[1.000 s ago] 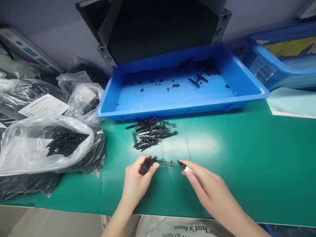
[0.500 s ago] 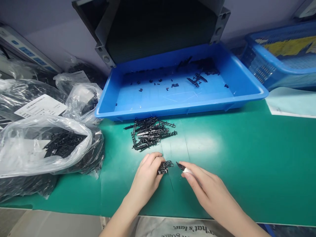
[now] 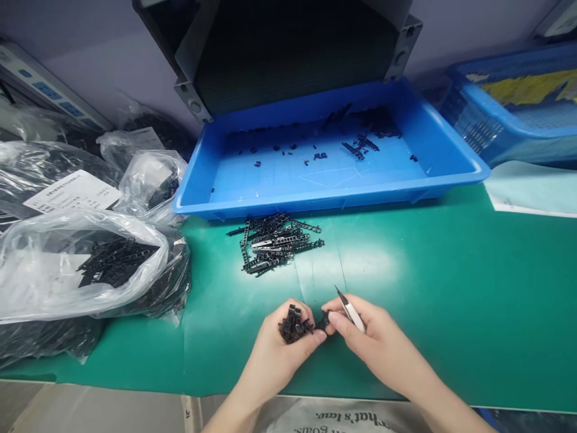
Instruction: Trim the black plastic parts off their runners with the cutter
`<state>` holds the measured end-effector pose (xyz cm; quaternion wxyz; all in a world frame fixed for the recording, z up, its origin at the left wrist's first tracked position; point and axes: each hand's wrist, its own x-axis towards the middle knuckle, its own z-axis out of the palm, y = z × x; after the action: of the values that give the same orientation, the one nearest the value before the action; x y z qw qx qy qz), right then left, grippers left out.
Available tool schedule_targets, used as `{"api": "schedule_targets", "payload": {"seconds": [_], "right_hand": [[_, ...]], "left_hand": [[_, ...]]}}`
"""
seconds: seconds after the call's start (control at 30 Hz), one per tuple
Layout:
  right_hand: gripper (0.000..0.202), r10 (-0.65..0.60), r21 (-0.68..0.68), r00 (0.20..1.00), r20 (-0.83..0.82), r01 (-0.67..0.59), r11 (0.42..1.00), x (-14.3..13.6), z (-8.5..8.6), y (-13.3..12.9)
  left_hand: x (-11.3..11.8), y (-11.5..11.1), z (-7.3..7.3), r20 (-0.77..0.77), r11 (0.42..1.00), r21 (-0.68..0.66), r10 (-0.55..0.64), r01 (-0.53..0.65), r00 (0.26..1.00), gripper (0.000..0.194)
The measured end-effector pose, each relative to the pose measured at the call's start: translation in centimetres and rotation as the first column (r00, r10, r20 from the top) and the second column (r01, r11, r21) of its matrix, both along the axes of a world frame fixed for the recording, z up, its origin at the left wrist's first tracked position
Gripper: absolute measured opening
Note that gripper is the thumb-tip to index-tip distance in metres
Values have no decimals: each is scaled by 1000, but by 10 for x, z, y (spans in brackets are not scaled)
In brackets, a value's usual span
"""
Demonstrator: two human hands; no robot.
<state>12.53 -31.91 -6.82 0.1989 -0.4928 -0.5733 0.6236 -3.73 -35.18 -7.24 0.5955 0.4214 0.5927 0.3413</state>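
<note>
My left hand (image 3: 283, 349) is closed round a bunch of black plastic parts (image 3: 295, 325), whose ends stick up from the fist. Close beside it, my right hand (image 3: 365, 325) holds a thin pointed tool (image 3: 354, 314) with a white handle, its dark tip pointing up and to the left. The right fingertips also pinch a small black part (image 3: 323, 320) near the left thumb. Beyond the hands, a pile of black ladder-like strips (image 3: 274, 243) lies on the green mat (image 3: 406, 258).
A blue tray (image 3: 331, 201) with scattered black pieces stands behind the pile, under a dark metal frame (image 3: 293, 54). Plastic bags (image 3: 135, 294) of black parts crowd the left. At the right are a blue basket (image 3: 518, 129) and a pale sheet (image 3: 536, 186).
My left hand has turned, showing the bunched parts' ends upward. My right hand has moved beside it, the tool now tilts upward, and a small black part shows between the right fingertips.
</note>
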Motion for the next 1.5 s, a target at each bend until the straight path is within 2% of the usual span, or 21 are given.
{"api": "schedule_targets", "payload": {"seconds": [0.13,0.27,0.47,0.63,0.83,0.97,1.2,1.4,1.5], "right_hand": [[23,-26,-189,976,-215,-16,982,-1,2,1],[25,-12,-192,957,-289,-46,980,-3,4,-2],[24,-4,-144,964,-266,-36,989,-3,7,-3],[22,-5,-112,972,-237,-22,993,-4,10,-2],[19,56,-23,984,-170,-61,998,-6,11,-1],[20,56,-37,987,-154,-62,997,-9,11,-2],[22,51,-42,990,-129,-57,997,-13,10,-3],[23,45,-71,988,-151,-56,996,-13,8,-3],[25,30,-109,989,-145,-46,993,-12,4,-4]], "left_hand": [[3,-4,-1,240,995,-54,95,-85,966,26],[4,-6,-1,309,989,-80,142,-123,941,28],[3,-8,0,232,999,-2,48,-49,972,18],[8,-10,5,188,990,-117,94,-72,978,16],[11,-12,3,24,994,-35,104,-103,994,17],[11,-11,2,16,995,11,99,-100,995,12],[10,-10,7,-91,995,60,85,-79,992,8],[7,-11,0,-47,996,51,81,-79,996,8],[7,-13,3,-31,993,79,91,-88,995,8]]}}
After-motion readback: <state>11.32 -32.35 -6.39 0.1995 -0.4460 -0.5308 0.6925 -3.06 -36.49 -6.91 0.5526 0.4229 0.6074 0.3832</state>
